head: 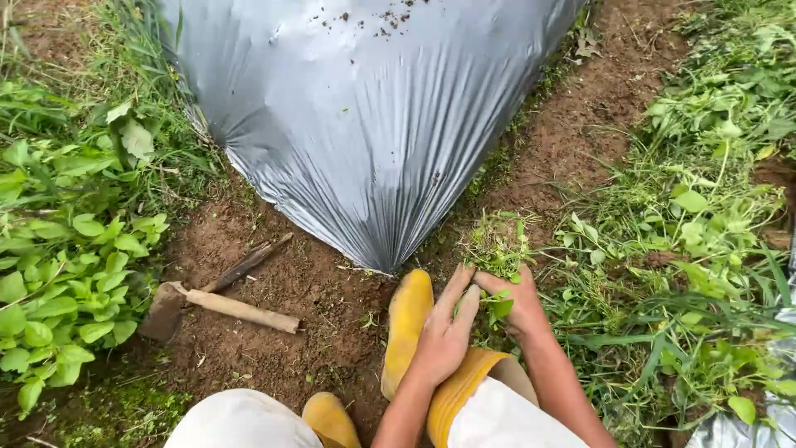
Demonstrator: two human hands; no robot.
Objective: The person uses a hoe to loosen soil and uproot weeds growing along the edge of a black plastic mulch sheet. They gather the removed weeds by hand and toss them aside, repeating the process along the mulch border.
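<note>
My left hand [445, 332] and my right hand [514, 307] meet over a small clump of green weeds [500, 249] beside the soil path. The right hand's fingers are closed around leafy stems at the clump's base. My left hand presses against the same clump from the left, fingers together, thumb hidden. Both hands sit just above my yellow rubber boot [408, 323]. A second yellow boot toe [330, 419] shows lower down, between my pale trouser legs.
A stretched grey plastic sheet [365, 116] covers a raised bed ahead, its end pinned into brown soil. A short-handled hoe [220, 305] and a stick [247, 264] lie on the soil to the left. Leafy plants [66, 249] grow left; pulled weeds [696, 232] lie right.
</note>
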